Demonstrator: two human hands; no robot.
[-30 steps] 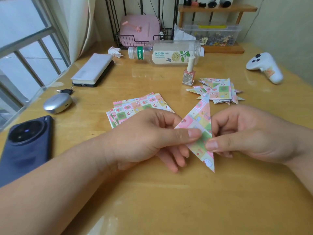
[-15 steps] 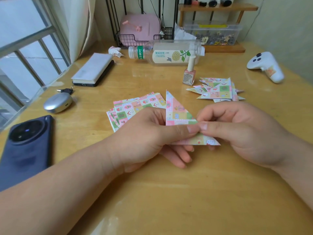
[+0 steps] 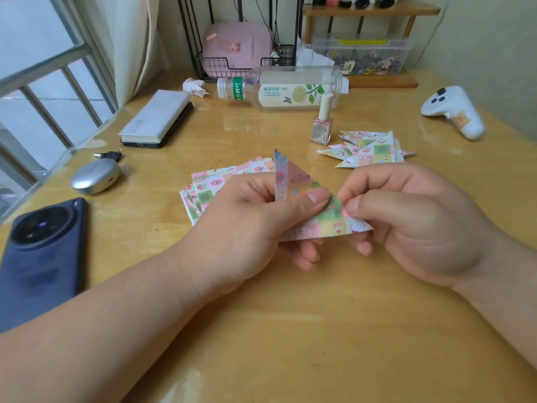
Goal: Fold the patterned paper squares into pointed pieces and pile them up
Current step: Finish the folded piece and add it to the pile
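Far left: dark phone [image 3: 43,257] lying flat on the table [image 3: 290,330], silver earbud case [image 3: 94,175] behind it, grey notebook [image 3: 157,117] further back. None of these has moved since the earlier frames.

Centre-left: stack of unfolded patterned squares [image 3: 215,184], fanned slightly, partly hidden behind the left hand [image 3: 250,225]. Same spot as before.

Centre: both hands hold the folded piece [image 3: 325,222] just above the table.
- Left hand: thumb on top, fingers curled underneath, pinching the piece's left half.
- The piece is a triangle, sharp point up at the left, long edge running low to the right (a second ago it was a slim kite standing point-up between the hands; half a second ago it was already turned like this).
- Right hand [image 3: 415,225]: thumb and forefinger pinch the right end, other fingers curled below.
- Half a second ago the two thumb tips touched; now they sit slightly apart, with a green patch of paper showing between them.

Behind them: clear bottle [image 3: 284,88] on its side, pink nail polish [image 3: 322,126] upright.

Right of the polish: pile of finished pointed pieces [image 3: 369,149], near the right hand but not touching it, unchanged.

Far right: white controller [image 3: 453,112], same place.
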